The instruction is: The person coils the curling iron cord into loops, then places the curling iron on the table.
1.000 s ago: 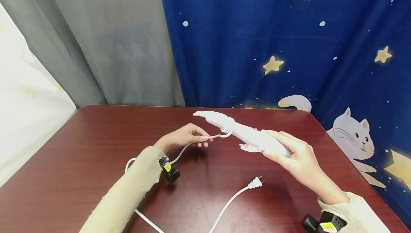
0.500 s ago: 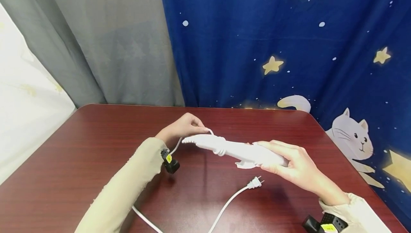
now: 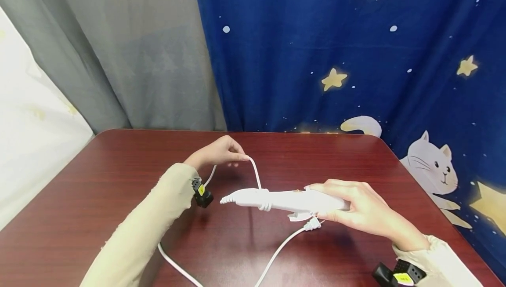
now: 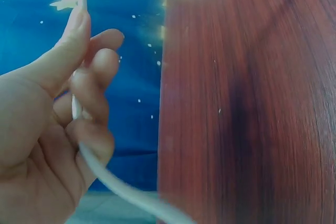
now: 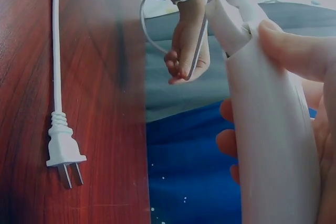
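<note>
My right hand (image 3: 361, 203) grips the wide end of a white hair styling iron (image 3: 286, 200), which it holds above the table, nearly level. Toward the left the iron narrows to a ribbed tip. White cord is wound round its narrower part in a few turns, and a small lever sticks out below. From the turns the cord (image 3: 256, 175) rises to my left hand (image 3: 225, 150), which pinches it between thumb and fingers. In the left wrist view the cord (image 4: 118, 184) runs through the curled fingers and down past the palm.
On the dark red wooden table (image 3: 126, 172) lies the cord's two-pin plug (image 3: 313, 224), just below the iron in the head view. More cord trails along the near side. Grey and blue star-patterned curtains (image 3: 284, 49) hang behind the far edge.
The iron has come down toward the table and turned from a slant to nearly level. My left hand has moved up and left, drawing the cord over the iron's far side.
</note>
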Available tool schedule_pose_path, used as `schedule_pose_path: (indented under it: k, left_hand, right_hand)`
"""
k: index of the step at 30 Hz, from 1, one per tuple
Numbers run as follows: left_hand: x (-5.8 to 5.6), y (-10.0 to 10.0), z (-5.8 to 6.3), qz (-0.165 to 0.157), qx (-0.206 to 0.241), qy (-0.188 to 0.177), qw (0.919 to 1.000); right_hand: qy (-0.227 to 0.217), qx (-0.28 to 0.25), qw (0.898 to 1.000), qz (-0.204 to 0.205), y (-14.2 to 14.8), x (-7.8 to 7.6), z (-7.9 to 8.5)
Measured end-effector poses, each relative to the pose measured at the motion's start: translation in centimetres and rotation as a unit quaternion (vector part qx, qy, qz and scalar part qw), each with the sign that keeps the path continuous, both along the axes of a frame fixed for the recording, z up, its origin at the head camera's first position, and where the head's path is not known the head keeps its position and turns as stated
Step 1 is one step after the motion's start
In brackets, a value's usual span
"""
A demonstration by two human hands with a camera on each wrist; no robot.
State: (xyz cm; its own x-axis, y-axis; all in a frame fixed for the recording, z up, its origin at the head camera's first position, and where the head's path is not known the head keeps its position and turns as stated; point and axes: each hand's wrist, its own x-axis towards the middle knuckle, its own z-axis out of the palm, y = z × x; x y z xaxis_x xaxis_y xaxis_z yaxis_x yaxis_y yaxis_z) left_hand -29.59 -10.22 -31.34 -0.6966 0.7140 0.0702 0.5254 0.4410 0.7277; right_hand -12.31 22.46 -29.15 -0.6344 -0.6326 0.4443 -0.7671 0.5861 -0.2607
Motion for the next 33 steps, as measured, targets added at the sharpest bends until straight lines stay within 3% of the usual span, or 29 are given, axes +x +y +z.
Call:
schedule_pose_path:
  k: [3,10,15,23,33]
  left_hand:
    - [0.1,-0.1,0.3,0.004,-0.004,0.018,0.9998]
    - [0.6,1.1,1.4,-0.002,0.045,0.066,0.9968]
    - [1.6,1.7,2.5,0.014,0.068,0.072,0.9950]
    - [3.6,2.0,4.8,0.020,0.105,0.073,0.9916]
    - [6.3,3.2,5.9,0.010,0.164,0.074,0.9837]
  right_hand:
    - [0.008,0.021,1.000,0.006,0.0,-0.1,0.1]
    - [0.010,0.055,0.998,0.031,-0.3,-0.2,0.2]
    - [0.012,0.084,0.996,0.026,-0.4,-0.5,-0.2]
    - [0.009,0.117,0.993,-0.022,-0.4,-0.9,-1.2]
    - [0.004,0.144,0.979,-0.146,-0.4,-1.5,-1.3]
